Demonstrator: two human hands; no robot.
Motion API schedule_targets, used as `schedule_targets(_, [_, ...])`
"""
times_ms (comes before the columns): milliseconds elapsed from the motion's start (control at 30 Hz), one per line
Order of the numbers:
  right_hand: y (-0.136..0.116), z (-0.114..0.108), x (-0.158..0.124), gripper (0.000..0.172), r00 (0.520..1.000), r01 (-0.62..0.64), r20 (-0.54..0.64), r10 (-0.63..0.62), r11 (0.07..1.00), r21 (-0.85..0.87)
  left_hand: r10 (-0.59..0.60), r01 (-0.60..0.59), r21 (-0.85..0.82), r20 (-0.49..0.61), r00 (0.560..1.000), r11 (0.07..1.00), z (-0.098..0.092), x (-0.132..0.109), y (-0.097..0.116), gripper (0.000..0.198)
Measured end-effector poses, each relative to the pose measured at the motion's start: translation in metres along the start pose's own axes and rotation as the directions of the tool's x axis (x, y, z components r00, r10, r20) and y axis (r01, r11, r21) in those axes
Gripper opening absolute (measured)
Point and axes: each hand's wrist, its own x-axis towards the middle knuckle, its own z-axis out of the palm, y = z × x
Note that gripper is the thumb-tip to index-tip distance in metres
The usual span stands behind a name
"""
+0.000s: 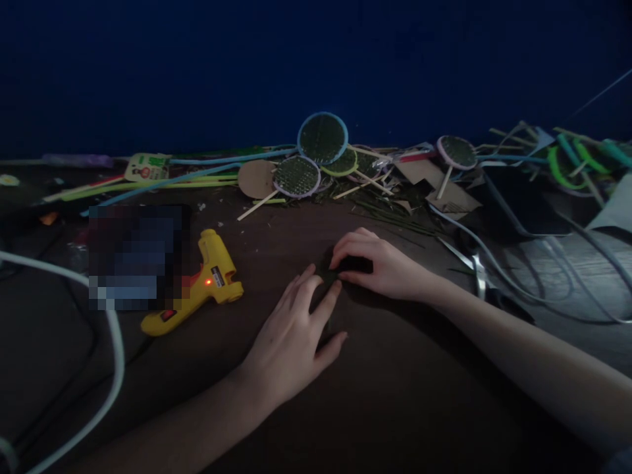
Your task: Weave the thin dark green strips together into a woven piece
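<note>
Dark green, leaf-like material [326, 276] lies on the dark table between my hands; its exact kind is hard to make out in the dim light. My left hand [289, 326] rests over it from the left, fingers spread and pressing it down, the thumb held apart. From the right, my right hand [372, 263] pinches the edge of the same green material between thumb and fingertips. Left of my hands lies a yellow glue gun [214, 270] with its red light glowing.
Small round rackets with coloured rims, such as a blue-rimmed one [322, 138], are heaped along the back with sticks and green scraps. Scissors [478, 273], a phone [526, 201] and a white cable lie right. A blurred-out device [138, 253] stands left beside another white cable [116, 342].
</note>
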Motion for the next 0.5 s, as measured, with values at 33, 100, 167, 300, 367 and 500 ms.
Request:
schedule_targets(33, [0.0003,0.0001,-0.0001,0.005,1.0,0.002,-0.002,-0.002,1.0,0.0,-0.002,0.002,-0.001,-0.001,1.0,1.0,0.0001,0.0003,-0.0002,0.05])
schedule_targets(100, [0.0008,0.0001,-0.0003,0.005,1.0,0.005,-0.007,-0.005,1.0,-0.001,-0.005,0.005,-0.003,-0.003,1.0,1.0,-0.0002,0.0006,-0.0005,0.05])
schedule_targets(167, [0.0009,-0.0006,-0.0004,0.006,1.0,0.005,-0.001,-0.005,1.0,0.0,-0.004,0.004,-0.004,-0.003,1.0,1.0,-0.0006,0.0007,-0.0008,0.049])
schedule_targets(300, [0.0009,-0.0042,-0.0008,0.011,0.998,-0.014,0.055,0.014,1.0,0.009,-0.007,0.007,-0.003,0.001,1.0,1.0,-0.0013,0.0011,-0.0007,0.049])
schedule_targets(367, [0.0009,-0.0063,-0.0009,0.013,0.996,-0.024,0.082,0.023,1.0,0.013,-0.005,0.005,-0.005,0.006,1.0,1.0,-0.0016,0.0014,-0.0004,0.049])
schedule_targets(500, [0.0008,-0.0084,-0.0007,0.014,0.995,-0.028,0.098,0.027,1.0,0.01,-0.002,0.002,-0.005,0.012,1.0,1.0,-0.0022,0.0019,-0.0001,0.049])
